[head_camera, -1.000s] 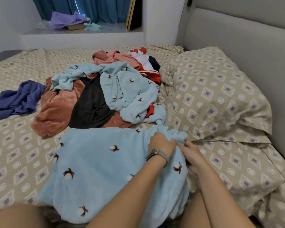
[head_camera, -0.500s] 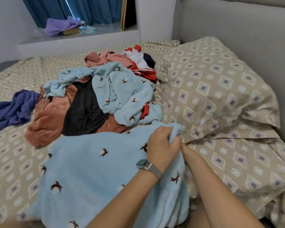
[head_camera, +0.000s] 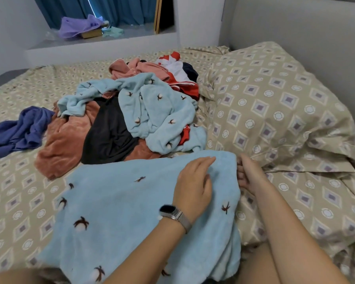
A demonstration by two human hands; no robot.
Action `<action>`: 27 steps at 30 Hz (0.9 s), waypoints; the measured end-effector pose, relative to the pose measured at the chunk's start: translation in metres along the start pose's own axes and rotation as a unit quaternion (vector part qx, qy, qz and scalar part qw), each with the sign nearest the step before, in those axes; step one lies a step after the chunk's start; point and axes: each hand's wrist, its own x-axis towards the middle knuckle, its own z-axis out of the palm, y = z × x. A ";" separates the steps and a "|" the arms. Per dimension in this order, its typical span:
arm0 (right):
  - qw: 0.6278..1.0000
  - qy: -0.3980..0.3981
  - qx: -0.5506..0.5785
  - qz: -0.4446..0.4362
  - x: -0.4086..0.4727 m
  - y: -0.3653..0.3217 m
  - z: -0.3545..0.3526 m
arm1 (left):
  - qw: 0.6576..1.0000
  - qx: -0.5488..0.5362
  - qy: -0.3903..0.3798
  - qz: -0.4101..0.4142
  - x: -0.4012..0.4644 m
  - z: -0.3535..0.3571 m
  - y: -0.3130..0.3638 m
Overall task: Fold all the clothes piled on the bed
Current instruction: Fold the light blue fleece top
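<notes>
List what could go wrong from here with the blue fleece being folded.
1. The left hand lies flat on the light blue fleece garment while the right hand pinches its far edge; pulling may bunch the fabric rather than smooth it.
2. The garment's far edge touches the unfolded pile, so a sleeve may get dragged along.
3. Its near edge lies over the person's lap, so a crooked fold is likely.

Ahead of you the pile of clothes [head_camera: 131,119] blocks the middle of the bed [head_camera: 14,201], its near edge touching the spread blue fleece garment [head_camera: 121,212]. To your right the pillow [head_camera: 275,111] rises against the headboard [head_camera: 305,42], leaving only a strip of bare sheet in front of it. On your left, flat sheet lies open between the fleece and the navy garment [head_camera: 19,130]
</notes>
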 end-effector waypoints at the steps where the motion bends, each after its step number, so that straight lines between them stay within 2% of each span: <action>1: 0.997 -0.027 -0.069 -0.003 -0.007 0.002 -0.004 | 0.998 0.060 -0.033 -0.004 -0.007 0.000 -0.003; 4: 0.959 -0.143 -0.241 0.036 -0.034 0.017 -0.003 | 0.949 0.213 -0.232 -0.026 -0.031 0.019 -0.009; 5: 0.941 -0.164 -0.295 0.027 -0.039 0.030 -0.003 | 0.938 0.221 -0.266 -0.015 -0.038 0.027 -0.011; 6: 0.928 -0.163 -0.334 0.000 -0.045 0.040 -0.002 | 0.938 0.195 -0.287 -0.015 -0.042 0.031 -0.013; 8: 0.938 -0.123 -0.320 -0.042 -0.059 0.052 -0.001 | 0.952 0.046 -0.298 -0.053 -0.045 0.027 -0.016; 10: 0.969 -0.061 -0.235 -0.053 -0.064 0.059 -0.006 | 0.952 -0.158 -0.229 -0.126 -0.044 0.004 -0.019; 11: 0.979 -0.017 -0.194 -0.056 -0.064 0.061 -0.008 | 0.955 -0.189 -0.180 -0.143 -0.045 -0.012 -0.026; 12: 0.984 0.028 -0.163 -0.063 -0.066 0.059 -0.010 | 0.966 -0.161 -0.144 -0.144 -0.047 -0.028 -0.035; 14: 0.984 0.092 -0.127 -0.082 -0.071 0.052 -0.012 | 0.983 0.027 -0.118 -0.138 -0.056 -0.064 -0.067; 15: 0.985 0.101 -0.117 -0.079 -0.070 0.053 -0.015 | 0.976 0.117 -0.106 -0.151 -0.064 -0.083 -0.083; 16: 0.987 0.096 -0.113 -0.064 -0.071 0.053 -0.015 | 0.970 0.165 -0.076 -0.163 -0.072 -0.102 -0.100; 18: 0.991 0.065 -0.113 -0.026 -0.080 0.059 -0.011 | 0.965 0.189 0.012 -0.180 -0.093 -0.138 -0.128; 21: 0.991 0.014 -0.135 -0.002 -0.099 0.076 -0.009 | 0.931 0.241 0.111 -0.253 -0.129 -0.179 -0.151; 23: 0.992 -0.019 -0.121 0.015 -0.117 0.081 -0.008 | 0.917 0.183 0.125 -0.332 -0.154 -0.190 -0.150; 25: 0.993 -0.036 -0.105 0.044 -0.125 0.088 -0.008 | 0.894 -0.006 0.138 -0.426 -0.171 -0.189 -0.150; 26: 0.992 -0.043 -0.101 0.058 -0.128 0.091 -0.006 | 0.860 -0.156 0.137 -0.467 -0.175 -0.189 -0.150; 27: 0.992 -0.046 -0.096 0.064 -0.129 0.094 -0.004 | 0.808 -0.297 0.125 -0.492 -0.177 -0.188 -0.152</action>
